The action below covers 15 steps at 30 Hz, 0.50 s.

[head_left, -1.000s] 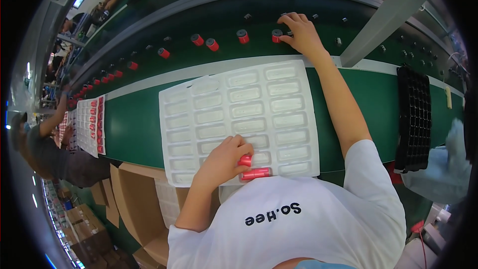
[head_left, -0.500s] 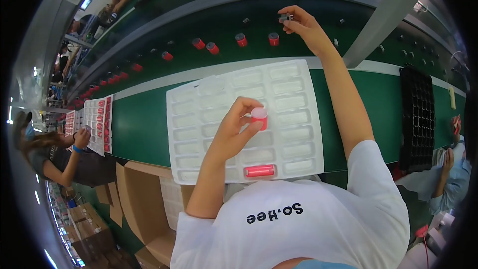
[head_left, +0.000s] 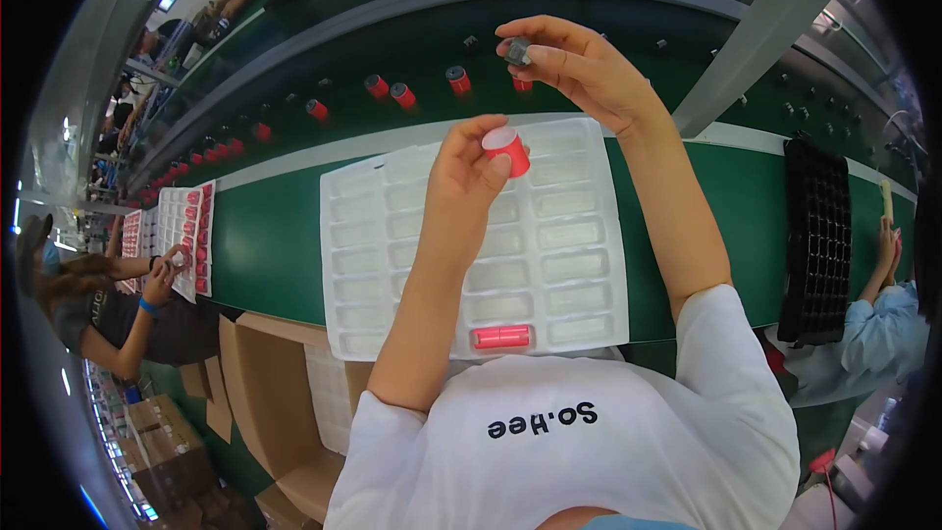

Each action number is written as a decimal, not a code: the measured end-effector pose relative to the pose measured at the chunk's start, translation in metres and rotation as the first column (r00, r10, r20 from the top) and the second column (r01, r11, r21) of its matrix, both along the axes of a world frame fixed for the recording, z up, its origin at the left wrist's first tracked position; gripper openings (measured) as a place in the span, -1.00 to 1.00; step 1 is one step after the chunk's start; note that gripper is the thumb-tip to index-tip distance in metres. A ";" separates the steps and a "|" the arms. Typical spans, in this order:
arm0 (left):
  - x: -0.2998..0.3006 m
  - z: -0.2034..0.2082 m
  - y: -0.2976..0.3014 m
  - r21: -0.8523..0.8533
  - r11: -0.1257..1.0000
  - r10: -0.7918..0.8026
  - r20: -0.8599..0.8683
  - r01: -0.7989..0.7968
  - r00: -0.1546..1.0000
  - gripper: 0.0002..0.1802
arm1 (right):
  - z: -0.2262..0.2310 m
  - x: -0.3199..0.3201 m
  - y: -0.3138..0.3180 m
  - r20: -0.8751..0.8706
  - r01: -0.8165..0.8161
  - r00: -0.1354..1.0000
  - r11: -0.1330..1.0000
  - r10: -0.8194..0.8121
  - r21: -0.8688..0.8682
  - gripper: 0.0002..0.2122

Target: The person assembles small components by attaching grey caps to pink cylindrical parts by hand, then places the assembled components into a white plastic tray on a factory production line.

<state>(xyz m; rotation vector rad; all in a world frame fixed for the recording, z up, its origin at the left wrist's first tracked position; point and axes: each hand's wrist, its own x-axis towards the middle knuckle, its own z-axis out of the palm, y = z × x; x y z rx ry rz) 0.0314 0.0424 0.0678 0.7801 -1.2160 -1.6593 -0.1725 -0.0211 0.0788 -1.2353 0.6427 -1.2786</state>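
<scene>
Over the far part of a white moulded tray (head_left: 475, 278), my left hand (head_left: 465, 165) grips a red cylinder (head_left: 509, 159) whose pale, round open-looking end faces up. My right hand (head_left: 594, 71) pinches a small dark grey part (head_left: 517, 51) between thumb and fingers, above the conveyor and a little beyond the cylinder; the two pieces are apart. One complete-looking red tube (head_left: 501, 337) lies on its side in a slot at the tray's near edge. Behind my right fingers another red cylinder (head_left: 523, 84) is partly hidden on the belt.
Dark-topped red cylinders (head_left: 458, 79) and small grey parts stand along the green conveyor (head_left: 343, 64). A grey post (head_left: 731, 59) rises at right, near a black tray (head_left: 817, 240). Co-workers sit on both sides; a filled tray (head_left: 184, 236) lies left. An open carton (head_left: 265, 402) stands below.
My left hand has lifted the red cylinder away from me toward the conveyor. My right hand has come left with the grey part, closer to it. The belt items have shifted left.
</scene>
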 end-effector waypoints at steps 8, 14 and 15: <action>-0.001 0.001 -0.012 -0.331 0.927 0.224 0.117 -0.174 0.968 -0.62 | 0.019 0.041 0.028 -0.071 0.146 0.983 0.961 -0.167 -0.235 -0.83; 0.006 0.003 -0.014 -0.252 0.946 0.228 0.082 -0.201 0.970 -0.67 | 0.009 0.044 0.024 -0.289 0.149 0.920 0.919 -0.264 -0.366 -0.75; 0.007 0.002 -0.014 -0.250 0.946 0.232 0.083 -0.206 0.969 -0.67 | 0.009 0.042 0.023 -0.372 0.094 0.890 0.905 -0.263 -0.414 -0.76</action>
